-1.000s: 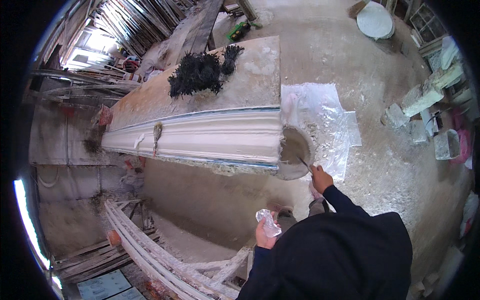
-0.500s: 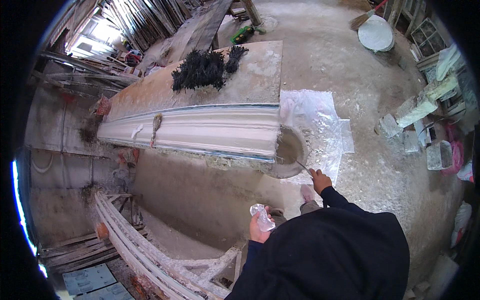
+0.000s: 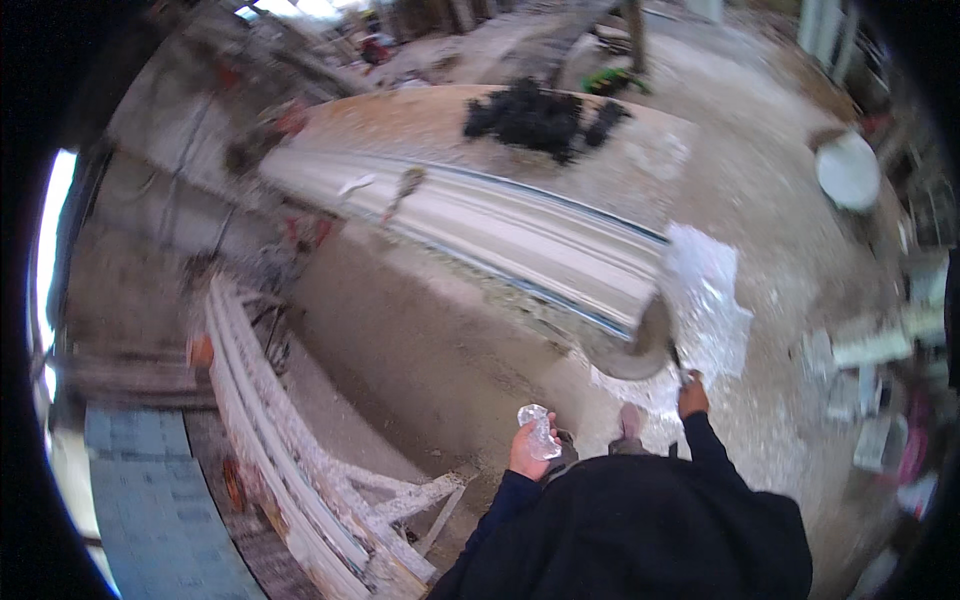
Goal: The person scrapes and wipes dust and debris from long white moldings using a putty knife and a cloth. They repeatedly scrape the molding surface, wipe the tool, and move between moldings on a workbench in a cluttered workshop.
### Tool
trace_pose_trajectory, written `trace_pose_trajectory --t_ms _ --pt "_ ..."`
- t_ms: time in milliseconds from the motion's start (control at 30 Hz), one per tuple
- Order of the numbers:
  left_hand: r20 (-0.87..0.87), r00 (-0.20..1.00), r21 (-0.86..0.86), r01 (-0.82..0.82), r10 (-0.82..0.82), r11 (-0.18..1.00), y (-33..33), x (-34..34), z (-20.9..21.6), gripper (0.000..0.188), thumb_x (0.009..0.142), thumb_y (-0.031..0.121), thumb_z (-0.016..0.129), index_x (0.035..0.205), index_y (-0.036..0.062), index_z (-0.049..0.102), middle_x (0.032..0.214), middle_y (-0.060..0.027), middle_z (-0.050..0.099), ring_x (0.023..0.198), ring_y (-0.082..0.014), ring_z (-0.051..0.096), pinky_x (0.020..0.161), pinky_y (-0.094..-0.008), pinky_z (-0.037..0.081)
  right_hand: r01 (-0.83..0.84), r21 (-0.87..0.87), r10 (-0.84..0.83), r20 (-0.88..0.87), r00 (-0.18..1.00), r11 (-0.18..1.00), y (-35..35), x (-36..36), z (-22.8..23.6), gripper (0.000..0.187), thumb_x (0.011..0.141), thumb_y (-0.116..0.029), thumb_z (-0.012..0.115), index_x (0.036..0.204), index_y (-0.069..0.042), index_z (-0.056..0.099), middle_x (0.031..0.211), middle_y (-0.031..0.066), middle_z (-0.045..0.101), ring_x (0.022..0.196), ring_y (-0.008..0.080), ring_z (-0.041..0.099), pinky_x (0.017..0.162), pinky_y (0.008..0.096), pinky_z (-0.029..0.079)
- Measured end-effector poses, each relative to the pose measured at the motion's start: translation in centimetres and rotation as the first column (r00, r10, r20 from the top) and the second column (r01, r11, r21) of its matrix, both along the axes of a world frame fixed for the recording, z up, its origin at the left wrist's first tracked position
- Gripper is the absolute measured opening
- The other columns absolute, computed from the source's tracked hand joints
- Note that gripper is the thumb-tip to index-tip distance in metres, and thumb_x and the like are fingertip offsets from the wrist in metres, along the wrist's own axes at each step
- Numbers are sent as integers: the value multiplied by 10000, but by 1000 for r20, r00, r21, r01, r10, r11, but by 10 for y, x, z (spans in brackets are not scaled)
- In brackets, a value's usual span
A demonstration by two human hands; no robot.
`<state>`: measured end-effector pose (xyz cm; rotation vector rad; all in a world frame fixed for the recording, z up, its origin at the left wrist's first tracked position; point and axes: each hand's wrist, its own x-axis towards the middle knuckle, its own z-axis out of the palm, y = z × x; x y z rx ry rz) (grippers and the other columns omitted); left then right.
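My left hand (image 3: 526,460) is closed around a crumpled, clear plastic piece (image 3: 540,432), held in front of my body. Farther right, my right hand (image 3: 692,396) grips a slim dark-handled tool (image 3: 676,360) at the rim of a round bucket (image 3: 655,338). Blur and the bucket hide the tool's kind. The bucket stands at the right end of a long white plaster moulding (image 3: 500,222) with stepped ridges. On the moulding lie a brush (image 3: 407,186) and a small white piece (image 3: 355,184).
Black fibrous bundles (image 3: 535,118) lie on the bench board (image 3: 400,112) behind the moulding. Plastic sheeting (image 3: 705,275) covers the floor by the bucket. A long plaster-crusted frame (image 3: 290,450) stands at lower left; a round white tub (image 3: 848,170) is at far right.
My view has turned, so the bench appears tilted and shifted right. The tool in my right hand has swung more upright at the bucket's rim. My left hand still holds the clear plastic.
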<state>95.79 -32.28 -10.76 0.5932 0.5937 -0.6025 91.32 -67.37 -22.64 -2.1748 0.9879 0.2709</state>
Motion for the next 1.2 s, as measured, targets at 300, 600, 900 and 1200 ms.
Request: trace_pose_trajectory --t_ms 300,600,900,1200 --pt "254 950 -7 -183 179 983 65 49 48 315 890 126 520 1192 53 465 1137 -104 575 813 -206 581 721 -381 515 251 281 -360 856 370 926 7 85 169 486 872 -76 562 1295 -51 326 1109 117 472 864 161 505 722 272 440" --pt "358 882 60 -349 306 935 196 106 94 302 887 152 550 1165 63 473 1070 -81 579 830 -227 603 729 -407 517 -534 421 -117 852 511 733 275 238 260 264 868 -93 582 1103 -33 479 804 -9 518 708 68 501 647 207 424" --pt "446 723 2 -591 529 807 292 182 128 311 894 226 551 1161 76 494 1051 -75 579 885 -242 602 762 -409 503 -747 582 461 592 661 323 451 296 268 228 831 -106 510 1054 -66 490 709 0 507 620 108 472 558 257 376" --pt "487 570 35 -770 662 637 364 333 139 558 938 522 310 1244 81 465 1111 -64 569 958 -232 565 802 -395 467 -985 -80 805 589 79 155 545 417 282 365 852 -204 559 1211 -159 510 812 140 597 641 283 580 599 371 451"
